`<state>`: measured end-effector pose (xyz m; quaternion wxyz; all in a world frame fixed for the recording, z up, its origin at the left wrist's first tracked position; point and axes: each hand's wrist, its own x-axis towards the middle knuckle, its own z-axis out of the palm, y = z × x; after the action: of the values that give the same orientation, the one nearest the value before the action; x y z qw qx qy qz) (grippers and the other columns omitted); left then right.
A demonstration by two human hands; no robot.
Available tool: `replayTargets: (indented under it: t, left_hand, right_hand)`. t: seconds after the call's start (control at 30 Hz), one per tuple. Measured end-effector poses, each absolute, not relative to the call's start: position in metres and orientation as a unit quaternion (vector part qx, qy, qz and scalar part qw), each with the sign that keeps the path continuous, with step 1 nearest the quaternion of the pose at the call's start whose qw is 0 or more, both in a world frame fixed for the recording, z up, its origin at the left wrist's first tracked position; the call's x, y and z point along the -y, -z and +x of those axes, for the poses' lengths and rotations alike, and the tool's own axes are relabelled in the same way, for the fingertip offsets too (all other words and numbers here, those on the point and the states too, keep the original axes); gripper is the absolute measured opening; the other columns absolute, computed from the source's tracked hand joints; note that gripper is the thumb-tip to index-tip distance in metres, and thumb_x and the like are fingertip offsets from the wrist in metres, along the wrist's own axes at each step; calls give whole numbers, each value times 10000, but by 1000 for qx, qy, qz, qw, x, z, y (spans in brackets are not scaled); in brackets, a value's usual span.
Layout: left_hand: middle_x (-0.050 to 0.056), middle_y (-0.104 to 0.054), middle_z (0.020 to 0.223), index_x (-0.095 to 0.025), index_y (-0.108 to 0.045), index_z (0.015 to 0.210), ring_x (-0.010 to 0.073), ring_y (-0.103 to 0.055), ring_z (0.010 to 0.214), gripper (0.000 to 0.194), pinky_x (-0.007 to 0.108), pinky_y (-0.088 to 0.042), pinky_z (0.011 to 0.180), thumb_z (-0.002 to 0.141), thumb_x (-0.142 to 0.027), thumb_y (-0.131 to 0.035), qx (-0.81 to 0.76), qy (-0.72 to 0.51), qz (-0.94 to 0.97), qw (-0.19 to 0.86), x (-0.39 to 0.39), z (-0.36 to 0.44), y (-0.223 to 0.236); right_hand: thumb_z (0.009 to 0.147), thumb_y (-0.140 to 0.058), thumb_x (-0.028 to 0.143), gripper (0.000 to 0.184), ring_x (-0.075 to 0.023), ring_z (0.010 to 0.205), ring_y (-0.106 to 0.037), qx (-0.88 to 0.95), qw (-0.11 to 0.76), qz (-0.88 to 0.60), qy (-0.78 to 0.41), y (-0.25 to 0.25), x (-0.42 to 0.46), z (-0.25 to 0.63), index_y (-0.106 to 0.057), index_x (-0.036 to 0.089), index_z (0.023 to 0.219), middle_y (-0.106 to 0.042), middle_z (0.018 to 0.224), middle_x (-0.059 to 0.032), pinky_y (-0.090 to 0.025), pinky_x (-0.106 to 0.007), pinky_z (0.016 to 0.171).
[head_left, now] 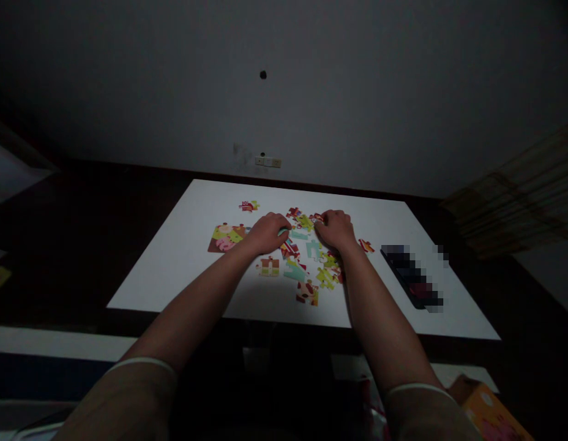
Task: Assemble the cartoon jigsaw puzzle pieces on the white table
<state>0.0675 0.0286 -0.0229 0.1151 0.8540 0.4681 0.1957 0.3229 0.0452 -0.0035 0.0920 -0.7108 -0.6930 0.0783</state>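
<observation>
Loose jigsaw puzzle pieces lie in the middle of a white table (174, 278). My left hand (269, 233) is closed, and a light-blue puzzle piece (283, 231) shows between its thumb and fingers. A joined block of puzzle pieces (225, 237) lies just left of that hand, partly covered by it. My right hand (335, 228) is curled, with its thumb and forefinger on a red-and-white puzzle piece (317, 218). Between and below the hands are a pale-blue piece (313, 250), a brown piece (306, 293) and a yellow-green piece (326, 278).
A pair of red and green pieces (249, 206) lies apart toward the table's far left. Another red piece (366, 245) is right of my right wrist. A dark, pixelated flat object (410, 278) lies on the table's right. An orange box (493, 410) stands at the lower right.
</observation>
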Motion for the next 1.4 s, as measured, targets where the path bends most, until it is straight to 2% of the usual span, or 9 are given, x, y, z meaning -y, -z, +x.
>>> replayTargets:
  t: [1.4]
  left_hand:
    - [106,-814,1290,-211,-839,1200,300,-710,1240,304,466,-572,1156,987,-226,-623,-464,-204,853,123,-28,69,22]
  right_hand:
    - [1058,-563,444,441,-435,1372,-599,695,100,-708,-70,7,-46,324,-741,184,1366,-670,1457,-228,-512,-519,1162]
